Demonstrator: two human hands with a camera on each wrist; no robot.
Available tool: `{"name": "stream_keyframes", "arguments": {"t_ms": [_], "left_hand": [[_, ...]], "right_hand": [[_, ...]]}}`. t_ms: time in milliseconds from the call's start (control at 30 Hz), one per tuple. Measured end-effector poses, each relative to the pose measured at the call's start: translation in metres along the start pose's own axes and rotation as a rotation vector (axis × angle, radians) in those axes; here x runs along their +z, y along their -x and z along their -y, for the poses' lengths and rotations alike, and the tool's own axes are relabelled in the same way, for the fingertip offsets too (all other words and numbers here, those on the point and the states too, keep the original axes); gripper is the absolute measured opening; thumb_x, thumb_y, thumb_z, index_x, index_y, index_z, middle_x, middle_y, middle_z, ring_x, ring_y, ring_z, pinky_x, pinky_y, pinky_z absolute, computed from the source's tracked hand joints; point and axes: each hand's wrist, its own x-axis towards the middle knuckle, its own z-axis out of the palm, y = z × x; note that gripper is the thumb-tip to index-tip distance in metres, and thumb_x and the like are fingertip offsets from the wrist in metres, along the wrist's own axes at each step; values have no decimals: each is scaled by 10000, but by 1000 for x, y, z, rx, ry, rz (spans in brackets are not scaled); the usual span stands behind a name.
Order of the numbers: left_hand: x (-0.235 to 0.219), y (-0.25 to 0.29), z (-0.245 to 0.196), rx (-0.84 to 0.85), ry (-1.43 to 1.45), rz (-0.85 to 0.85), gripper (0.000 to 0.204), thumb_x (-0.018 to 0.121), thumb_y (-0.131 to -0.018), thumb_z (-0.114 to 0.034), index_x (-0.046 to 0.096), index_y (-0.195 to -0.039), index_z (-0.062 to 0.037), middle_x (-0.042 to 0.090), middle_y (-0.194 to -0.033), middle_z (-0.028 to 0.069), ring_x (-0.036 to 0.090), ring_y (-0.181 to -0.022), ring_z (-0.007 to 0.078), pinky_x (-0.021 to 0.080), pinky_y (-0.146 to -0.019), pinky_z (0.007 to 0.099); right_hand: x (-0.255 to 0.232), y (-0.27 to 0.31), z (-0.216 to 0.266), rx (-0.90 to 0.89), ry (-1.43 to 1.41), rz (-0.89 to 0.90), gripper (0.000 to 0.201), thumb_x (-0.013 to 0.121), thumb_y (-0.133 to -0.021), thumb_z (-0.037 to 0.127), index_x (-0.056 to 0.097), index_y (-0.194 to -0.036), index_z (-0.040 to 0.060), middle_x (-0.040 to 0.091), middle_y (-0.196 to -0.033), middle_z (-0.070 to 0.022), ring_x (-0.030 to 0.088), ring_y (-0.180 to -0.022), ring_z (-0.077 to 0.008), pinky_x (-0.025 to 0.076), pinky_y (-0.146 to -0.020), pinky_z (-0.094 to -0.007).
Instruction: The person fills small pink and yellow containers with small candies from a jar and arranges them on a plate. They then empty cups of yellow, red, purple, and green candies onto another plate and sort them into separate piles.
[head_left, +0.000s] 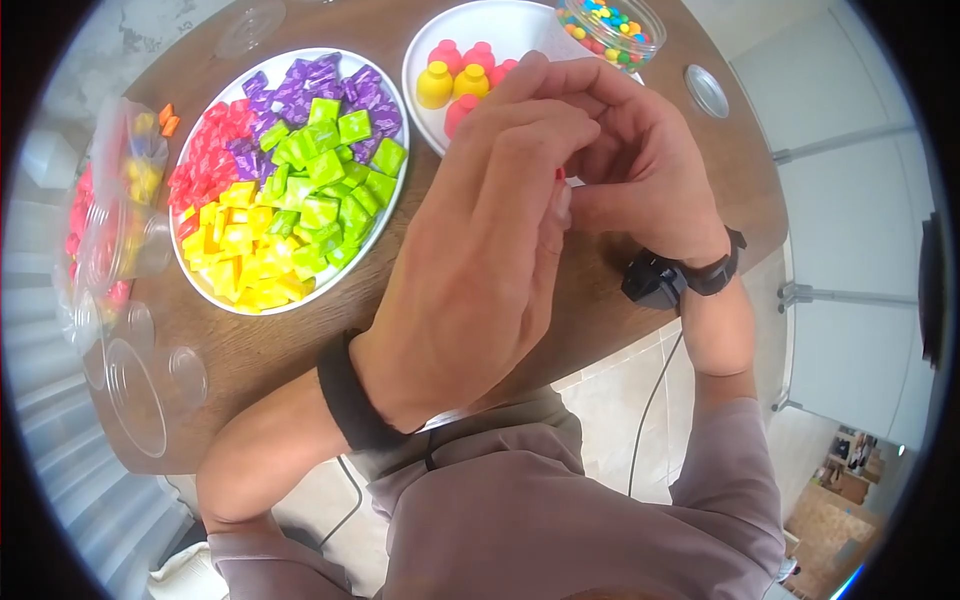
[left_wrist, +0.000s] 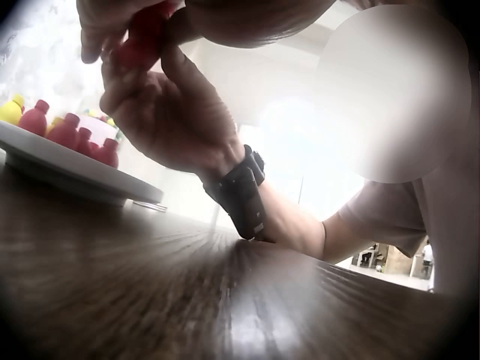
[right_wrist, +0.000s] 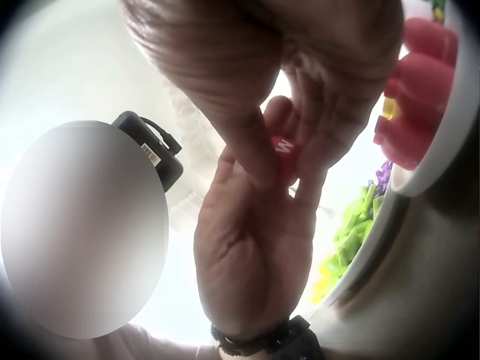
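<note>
Both hands meet above the table's front part, fingertips around a small red bottle point(left_wrist: 148, 34). My left hand point(head_left: 470, 240) holds it between thumb and fingers, its back hiding most of it in the head view. From the other side my right hand point(head_left: 650, 160) pinches it. In the right wrist view a white letter shows on the red bottle point(right_wrist: 285, 154) between the fingers. Just beyond the hands stands a white plate point(head_left: 425, 95) with several similar bottles, among them a yellow bottle point(head_left: 435, 86) and a red bottle point(head_left: 445, 56).
Left of the hands, a white oval plate point(head_left: 300, 303) carries purple, red, green and yellow wrapped candies. A clear tub point(head_left: 655, 45) of colourful round candies stands at the back right, near a round lid point(head_left: 707, 91). Clear plastic cups point(head_left: 140, 235) and lids line the left edge.
</note>
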Motion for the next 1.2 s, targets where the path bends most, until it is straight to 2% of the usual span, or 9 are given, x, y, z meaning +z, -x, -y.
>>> {"name": "stream_keyframes", "arguments": {"t_ms": [200, 267, 400, 533, 633, 700, 833, 900, 1200], "left_hand": [[-1, 1, 0, 10, -35, 39, 269, 468, -1013, 6, 558, -1264, 41, 640, -1259, 201, 483, -1380, 443, 382, -1136, 493], [0, 2, -1, -8, -21, 25, 264, 471, -1013, -1, 565, -1256, 36, 643, -1263, 193, 475, -1387, 445, 375, -1141, 498], [-1, 1, -3, -19, -52, 32, 259, 481, -1011, -12, 585, -1245, 24, 647, -1276, 180, 458, -1398, 449, 368, -1145, 500], [-6, 1, -3, -9, -73, 73, 309, 465, -1027, -34, 573, -1309, 26, 643, -1303, 171, 449, -1411, 428, 364, -1150, 492], [-8, 1, -7, -118, 58, 69, 355, 421, -1065, -77, 545, -1376, 40, 632, -1337, 163, 497, -1385, 361, 389, -1138, 451], [-7, -1, -14, -392, 365, -9, 380, 384, -1097, -129, 536, -1390, 59, 614, -1364, 169, 547, -1337, 285, 427, -1107, 394], [-1, -2, -11, -408, 432, -81, 382, 394, -1108, -166, 553, -1360, 73, 618, -1351, 181, 592, -1275, 233, 455, -1067, 335], [-3, -3, -13, -561, 553, -62, 378, 422, -1106, -185, 561, -1345, 72, 636, -1326, 171, 608, -1238, 219, 460, -1052, 315], [0, 0, -16, -517, 536, -33, 362, 422, -1102, -165, 552, -1346, 69, 650, -1300, 161, 630, -1206, 232, 460, -1048, 313]], "right_hand": [[-6, 2, -2, 51, 22, 36, 737, 742, -745, -129, 459, -1420, -46, 641, -1285, -121, 659, -1164, -187, 539, -992, -320], [-8, 2, -8, -38, -36, 76, 707, 739, -800, -117, 463, -1441, -10, 678, -1187, -116, 676, -1091, -175, 567, -956, -322], [-2, 2, -5, -48, -13, 48, 714, 737, -802, -117, 456, -1448, -9, 678, -1179, -118, 682, -1075, -178, 575, -941, -320], [0, 3, -2, 7, -10, 17, 794, 750, -732, -132, 434, -1455, -42, 673, -1235, -130, 669, -1135, -179, 536, -979, -312], [3, 4, -1, 7, -53, 20, 808, 767, -734, -121, 431, -1464, -39, 675, -1227, -134, 668, -1133, -180, 536, -976, -309], [5, 4, 0, -2, -84, 32, 813, 780, -733, -112, 433, -1465, -38, 675, -1222, -134, 668, -1132, -181, 537, -972, -303], [4, 3, 0, 34, -60, -14, 794, 792, -744, -109, 453, -1457, -24, 709, -1100, -117, 689, -1046, -170, 547, -934, -284], [5, 3, 0, 20, -41, -21, 782, 792, -751, -112, 460, -1453, -20, 718, -1055, -109, 695, -1014, -164, 551, -921, -281], [4, 6, 1, 62, -21, -56, 759, 777, -763, -123, 474, -1448, 2, 720, -1069, -109, 699, -1008, -161, 556, -924, -293]]}}
